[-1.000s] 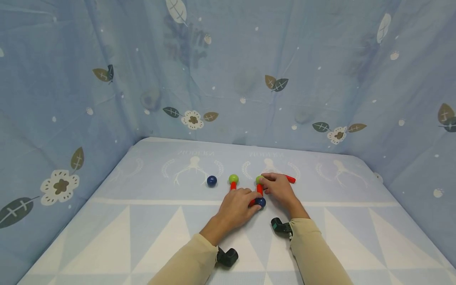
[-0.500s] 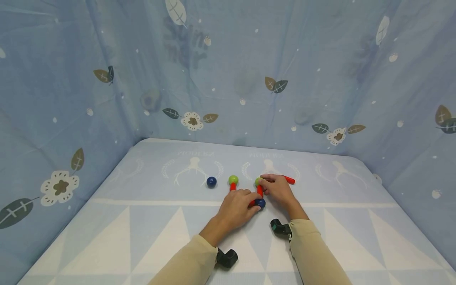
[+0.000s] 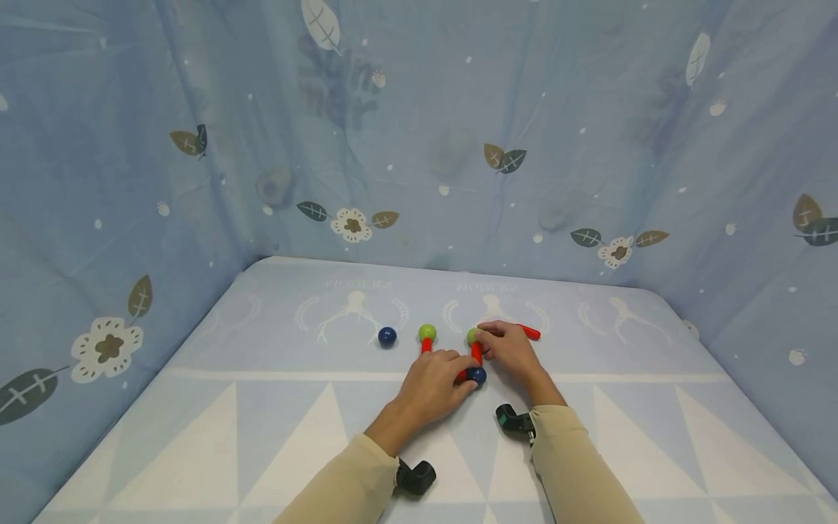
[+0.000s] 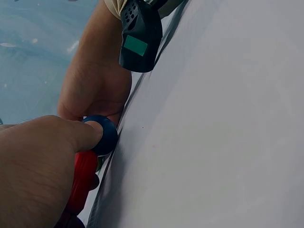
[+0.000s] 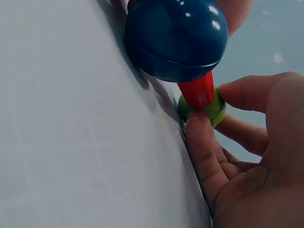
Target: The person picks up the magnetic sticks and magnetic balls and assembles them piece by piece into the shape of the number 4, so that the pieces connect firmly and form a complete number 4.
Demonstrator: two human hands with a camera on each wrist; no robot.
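Observation:
My left hand (image 3: pixel 432 386) pinches a dark blue ball (image 3: pixel 477 375) at the right end of a red rod, mostly hidden under the fingers. My right hand (image 3: pixel 513 354) grips a green ball (image 3: pixel 473 335). A red rod (image 3: pixel 476 354) runs between that green ball and the blue one. Another green ball (image 3: pixel 427 332) tops a second red rod (image 3: pixel 427 345), whose near end my left hand covers. In the right wrist view, thumb and fingers surround the green ball (image 5: pixel 217 110) behind the large blue ball (image 5: pixel 175 40). The left wrist view shows my thumb on the blue ball (image 4: pixel 108 137).
A loose dark blue ball (image 3: pixel 387 337) lies to the left of the joined pieces. Behind my right hand lies a separate red rod (image 3: pixel 529 332). Patterned blue cloth (image 3: pixel 419 145) hangs around the back and sides of the table (image 3: pixel 216 429).
The head view has shifted very slightly. Both hands keep their hold on the balls, and the right hand with its green ball has moved slightly nearer the body.

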